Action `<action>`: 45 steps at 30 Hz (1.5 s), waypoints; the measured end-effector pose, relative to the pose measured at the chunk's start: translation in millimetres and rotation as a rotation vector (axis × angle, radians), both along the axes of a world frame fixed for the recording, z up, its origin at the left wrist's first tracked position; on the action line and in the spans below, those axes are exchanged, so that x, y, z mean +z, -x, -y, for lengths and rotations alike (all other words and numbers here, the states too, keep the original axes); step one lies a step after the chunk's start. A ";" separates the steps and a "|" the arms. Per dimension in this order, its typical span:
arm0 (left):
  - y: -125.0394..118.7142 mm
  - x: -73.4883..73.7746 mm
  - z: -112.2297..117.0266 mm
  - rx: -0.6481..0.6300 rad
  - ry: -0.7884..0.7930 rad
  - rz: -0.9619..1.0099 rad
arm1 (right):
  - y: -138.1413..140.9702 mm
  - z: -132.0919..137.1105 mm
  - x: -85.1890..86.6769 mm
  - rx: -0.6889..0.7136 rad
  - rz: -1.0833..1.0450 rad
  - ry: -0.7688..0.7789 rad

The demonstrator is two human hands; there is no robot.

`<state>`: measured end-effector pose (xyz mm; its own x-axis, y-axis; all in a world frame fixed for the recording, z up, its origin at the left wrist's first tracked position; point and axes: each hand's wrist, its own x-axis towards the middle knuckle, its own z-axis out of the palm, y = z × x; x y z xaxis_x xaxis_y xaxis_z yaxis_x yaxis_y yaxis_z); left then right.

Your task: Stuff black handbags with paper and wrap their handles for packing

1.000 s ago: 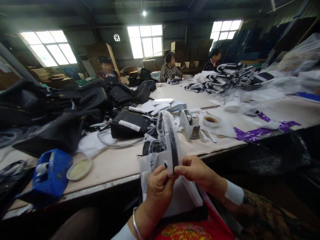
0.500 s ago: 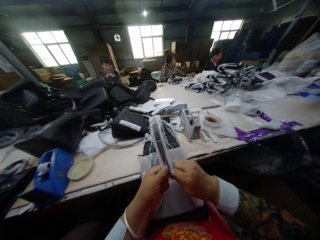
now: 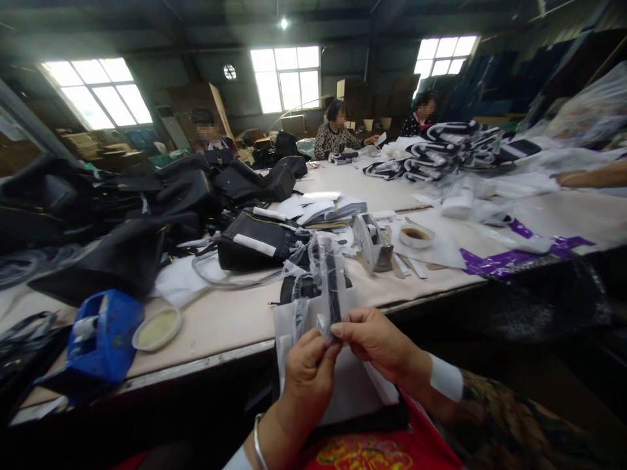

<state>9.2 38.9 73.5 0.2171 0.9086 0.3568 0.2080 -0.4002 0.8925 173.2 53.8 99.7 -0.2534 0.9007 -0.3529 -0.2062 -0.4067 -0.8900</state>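
Note:
A black bag strap [image 3: 334, 287] in clear plastic wrap stands up from between my two hands. My left hand [image 3: 309, 369] is closed on its lower end, thumb on top. My right hand [image 3: 375, 343] pinches the same end from the right, thumb and fingers pressed on the wrap. Below and behind the strap, a black bag with a white translucent sheet [image 3: 350, 385] over it leans from the table edge towards my lap. Another black bag [image 3: 257, 238] with white strips on it lies just beyond.
Left lie a pile of black bags [image 3: 171, 189], a blue tape dispenser [image 3: 100, 346] and a tape roll [image 3: 157, 329]. Right are a grey tape dispenser [image 3: 372, 241], another tape roll [image 3: 416, 235] and purple plastic [image 3: 519, 258]. Wrapped straps [image 3: 441, 153] are heaped farther back. Several people sit across the table.
The wrapped strap has swung right and more upright, and my left hand has turned with it. My right thumb now presses on the strap. Another person's arm has appeared at the right edge.

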 end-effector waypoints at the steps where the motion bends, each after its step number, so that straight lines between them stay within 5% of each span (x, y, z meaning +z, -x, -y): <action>1: 2.0 0.7 -1.1 -0.024 0.051 0.002 | 0.8 0.9 -0.3 0.008 0.007 -0.050; 3: 7.8 2.7 -5.1 -0.126 0.269 0.081 | -0.9 2.9 -2.0 0.043 0.130 -0.276; 7: 12.6 0.8 -13.9 -0.248 0.788 0.442 | -8.3 6.2 -13.6 0.128 0.664 -1.007; 9: 7.7 -3.4 -14.9 -0.180 0.822 0.509 | -10.1 6.9 -21.4 0.148 0.869 -1.277; 11: 1.6 -6.3 -13.0 -0.095 0.766 0.509 | -11.1 7.0 -25.5 0.147 0.947 -1.371; 14: -1.9 -4.3 -7.7 -0.015 0.590 0.395 | -14.9 5.5 -19.9 0.165 0.768 -1.138; 17: 1.4 0.7 -3.1 0.000 0.259 0.160 | -19.9 2.2 -7.1 0.228 0.316 -0.585; 20: 4.9 3.0 -0.2 -0.099 -0.010 0.023 | -19.7 0.4 0.2 0.222 -0.066 -0.055; 22: 7.3 3.7 -0.1 -0.174 -0.071 -0.012 | -16.2 1.2 1.2 0.165 -0.169 0.096; 25: 12.7 4.8 -3.8 -0.221 0.028 -0.029 | -11.3 4.5 -0.3 0.150 -0.077 -0.059; 30: 13.6 0.6 -13.5 -0.223 0.734 0.405 | -11.1 9.3 -13.4 0.233 0.688 -1.030; 33: 7.1 -0.3 -14.0 -0.144 0.860 0.558 | -14.2 10.0 -20.1 0.233 0.905 -1.307; 36: 4.7 2.7 -9.8 -0.109 0.611 0.376 | -19.1 8.3 -16.6 0.269 0.691 -1.058; 41: 6.9 -0.8 0.9 -0.107 0.058 -0.035 | -18.9 2.6 -7.0 0.239 -0.019 -0.099; 43: 7.9 -3.0 3.8 -0.141 0.030 -0.060 | -14.7 2.2 -5.3 0.164 -0.058 0.006; 45: 10.2 -1.9 4.2 -0.177 0.138 -0.005 | -11.4 3.8 -4.0 0.153 0.013 -0.100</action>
<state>-1.0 34.8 71.7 0.3792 0.8963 0.2299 0.1502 -0.3048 0.9405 184.6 50.0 95.7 -0.3857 0.8829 -0.2678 -0.1368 -0.3418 -0.9298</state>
